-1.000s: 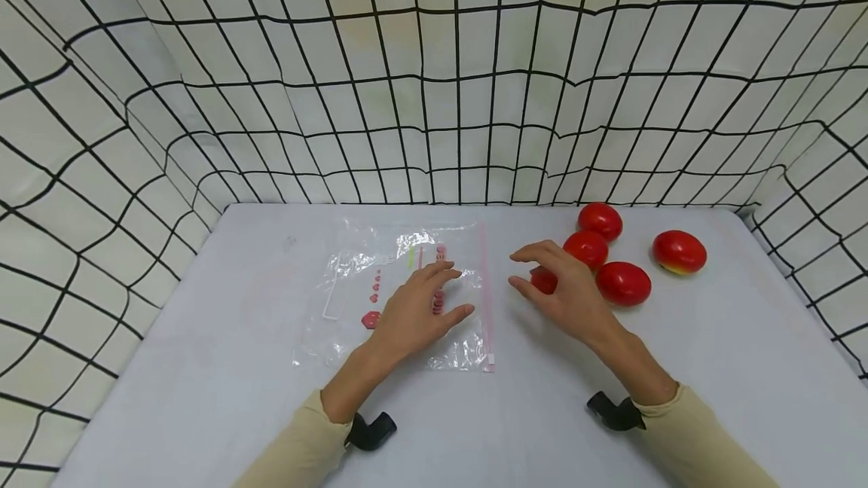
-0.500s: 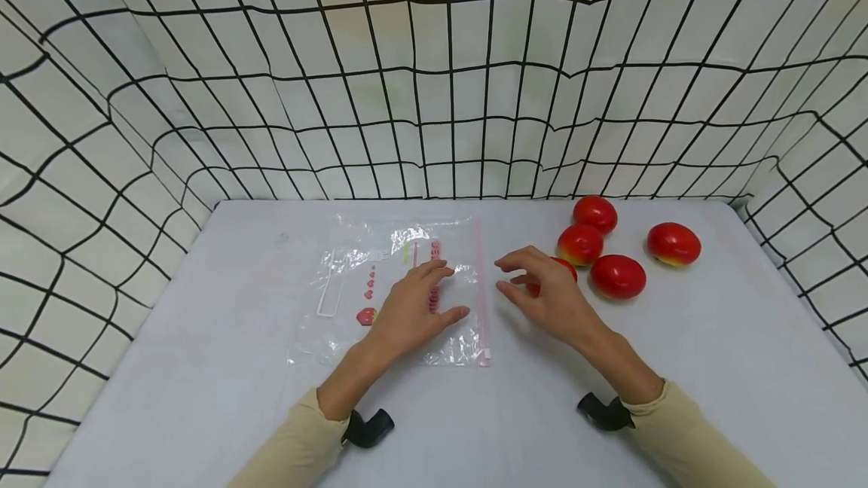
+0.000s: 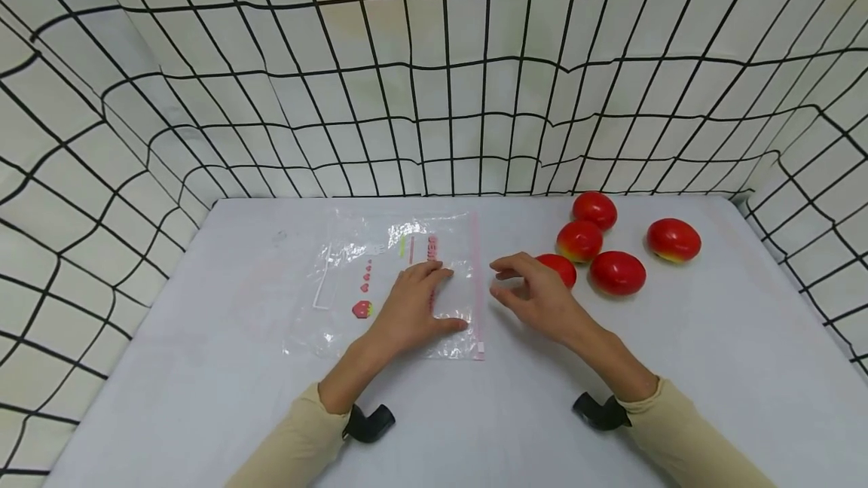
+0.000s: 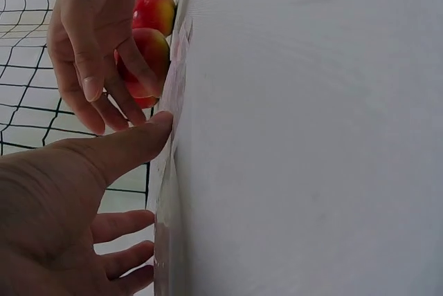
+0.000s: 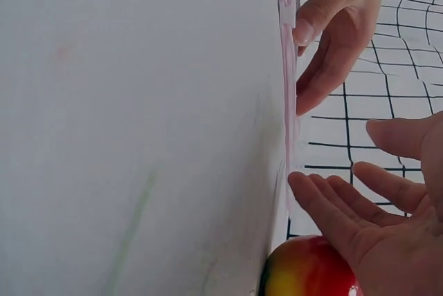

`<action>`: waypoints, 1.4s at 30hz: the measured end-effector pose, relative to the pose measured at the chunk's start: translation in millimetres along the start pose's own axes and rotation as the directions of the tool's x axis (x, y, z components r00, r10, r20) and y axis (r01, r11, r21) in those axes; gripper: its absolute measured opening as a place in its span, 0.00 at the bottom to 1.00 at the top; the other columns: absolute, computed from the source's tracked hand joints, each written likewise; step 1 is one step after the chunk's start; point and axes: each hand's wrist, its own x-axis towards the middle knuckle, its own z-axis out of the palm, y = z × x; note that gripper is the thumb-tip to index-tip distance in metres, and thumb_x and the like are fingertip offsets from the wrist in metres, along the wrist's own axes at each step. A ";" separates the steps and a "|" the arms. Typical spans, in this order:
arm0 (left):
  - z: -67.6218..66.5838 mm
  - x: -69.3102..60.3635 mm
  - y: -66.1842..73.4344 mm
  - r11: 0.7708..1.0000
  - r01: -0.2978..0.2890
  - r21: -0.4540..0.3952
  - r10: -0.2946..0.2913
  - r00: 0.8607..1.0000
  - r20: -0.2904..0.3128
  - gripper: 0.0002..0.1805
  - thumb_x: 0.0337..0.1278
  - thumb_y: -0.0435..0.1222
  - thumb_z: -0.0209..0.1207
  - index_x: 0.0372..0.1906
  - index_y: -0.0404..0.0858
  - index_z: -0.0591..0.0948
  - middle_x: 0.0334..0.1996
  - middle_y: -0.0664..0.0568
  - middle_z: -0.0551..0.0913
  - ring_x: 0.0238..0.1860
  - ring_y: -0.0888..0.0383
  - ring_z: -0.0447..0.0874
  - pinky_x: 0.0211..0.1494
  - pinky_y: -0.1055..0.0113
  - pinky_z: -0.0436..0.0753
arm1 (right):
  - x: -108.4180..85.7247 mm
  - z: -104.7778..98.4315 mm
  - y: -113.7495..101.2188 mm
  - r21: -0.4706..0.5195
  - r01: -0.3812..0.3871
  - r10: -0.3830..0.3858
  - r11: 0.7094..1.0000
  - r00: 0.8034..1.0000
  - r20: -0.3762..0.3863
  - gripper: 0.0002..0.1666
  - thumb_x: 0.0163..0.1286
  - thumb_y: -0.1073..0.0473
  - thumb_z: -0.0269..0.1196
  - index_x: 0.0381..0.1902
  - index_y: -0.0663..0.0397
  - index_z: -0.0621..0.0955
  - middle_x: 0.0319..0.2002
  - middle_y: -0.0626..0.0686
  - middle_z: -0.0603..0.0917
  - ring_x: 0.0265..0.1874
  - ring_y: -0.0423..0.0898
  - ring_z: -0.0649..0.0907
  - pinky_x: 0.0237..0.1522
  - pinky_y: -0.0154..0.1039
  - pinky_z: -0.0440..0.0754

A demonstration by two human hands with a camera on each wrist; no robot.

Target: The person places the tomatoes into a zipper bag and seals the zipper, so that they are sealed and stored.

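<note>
bag lies under my spread left hand. my right hand, loosely bent, is near a red fruit.

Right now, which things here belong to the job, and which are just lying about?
Likely part of the job:
bag, with the left grip over it and the right grip beside it
red fruits, perhaps, being near the right grip

Seemingly just surroundings:
net, behind and at the sides
table, beneath bag and fruits

Five red fruits, one clear bag — two black wrist pieces.
</note>
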 end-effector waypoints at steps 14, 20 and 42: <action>-3.2 -2.3 -10.2 0.996 -0.027 -0.080 0.028 1.000 0.010 0.39 0.52 0.44 0.77 0.70 0.40 0.77 0.76 0.42 0.70 0.79 0.40 0.62 0.80 0.44 0.68 | 5.4 10.7 0.8 -0.003 -0.086 0.086 0.996 0.986 0.141 0.29 0.67 0.60 0.72 0.64 0.58 0.79 0.58 0.57 0.83 0.57 0.54 0.86 0.57 0.48 0.89; -3.2 -2.3 -15.3 0.994 -0.045 -0.099 0.048 0.998 0.028 0.36 0.57 0.41 0.74 0.71 0.41 0.77 0.77 0.43 0.68 0.79 0.41 0.62 0.81 0.44 0.68 | 5.5 13.1 1.6 -0.045 -0.101 0.107 0.994 0.981 0.160 0.26 0.67 0.58 0.72 0.63 0.56 0.81 0.58 0.56 0.82 0.55 0.52 0.86 0.55 0.46 0.90; -0.4 -6.5 -26.5 0.980 -0.151 -0.130 0.153 0.988 0.002 0.26 0.71 0.36 0.60 0.71 0.38 0.77 0.75 0.39 0.69 0.73 0.41 0.69 0.85 0.33 0.48 | 4.1 20.9 1.1 -0.066 -0.131 0.139 0.989 0.980 0.140 0.32 0.67 0.57 0.72 0.68 0.52 0.79 0.60 0.55 0.80 0.54 0.51 0.86 0.55 0.46 0.90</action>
